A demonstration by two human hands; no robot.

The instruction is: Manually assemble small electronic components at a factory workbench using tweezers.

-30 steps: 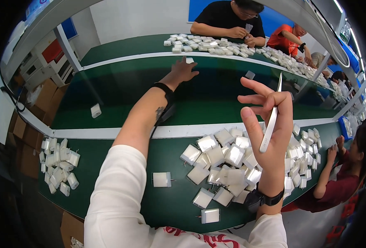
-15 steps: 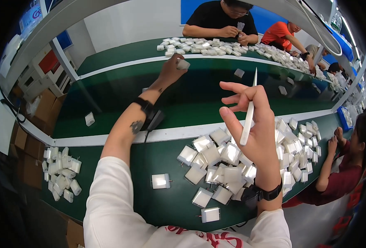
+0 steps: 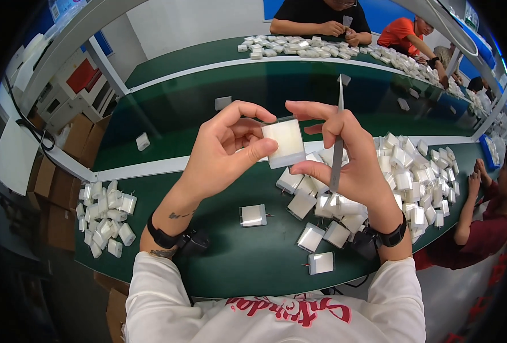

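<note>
In front of me, my left hand [image 3: 230,143] grips a white rectangular block [image 3: 282,140] by its left side, thumb on its face and fingers behind. The block is flat, with a pale grey strip along its lower edge. My right hand [image 3: 348,151] holds pointed metal tweezers [image 3: 337,151] against the palm, tip upward. Its thumb and forefinger spread around the block's right side; whether they touch it I cannot tell. Below the hands, a similar block with a short lead [image 3: 253,215] lies alone on the green table [image 3: 225,257].
A big heap of white blocks [image 3: 405,171] covers the right of the table; a smaller pile [image 3: 102,220] lies left. A white rail [image 3: 150,170] borders a dark green strip with scattered blocks. Co-workers sit opposite [image 3: 322,20] and at right [image 3: 470,228]. Cardboard boxes [image 3: 79,137] stand left.
My left hand has come back from the far side of the green strip, bringing the block close to my right hand. The tweezers stay in my right hand. The view has shifted slightly.
</note>
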